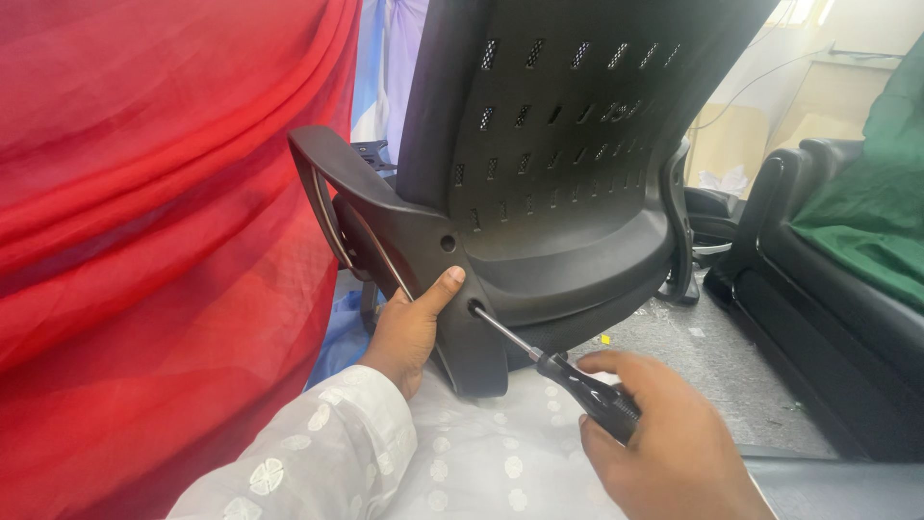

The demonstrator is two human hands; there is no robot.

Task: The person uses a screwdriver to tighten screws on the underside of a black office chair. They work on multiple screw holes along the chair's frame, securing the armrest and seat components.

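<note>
The screwdriver [553,371] sits low in the middle of my view, its black handle gripped in my right hand [664,443] at about five o'clock, fingers wrapped around it and the thumb lying along the top. Its bare metal shaft runs up toward ten o'clock and the tip is buried in the lower screw hole [474,308] of the armrest bracket [433,260], so I cannot see the tip itself. A second, open screw hole [448,243] lies just above, at about eleven o'clock from the first.

My left hand [409,332] is at nine o'clock from that lower hole, clasping the edge of the bracket, the thumb pressed flat against its outer face just beside the shaft and the other fingers curled behind, out of sight. My white embroidered sleeve [327,453] runs down from the wrist toward seven o'clock.

The bracket belongs to a black office chair [568,144] that fills the upper middle of the view: its slotted plastic backrest rises toward twelve o'clock, and the looped armrest [322,173] juts out at ten o'clock. The chair's lower edge rests over white patterned cloth [481,453] at six o'clock.

A large red draped fabric [144,241] covers the whole nine o'clock side. At three o'clock stands a black padded seat [828,308] with green cloth [866,212] over it, and grey floor [712,366] lies between it and the chair.
</note>
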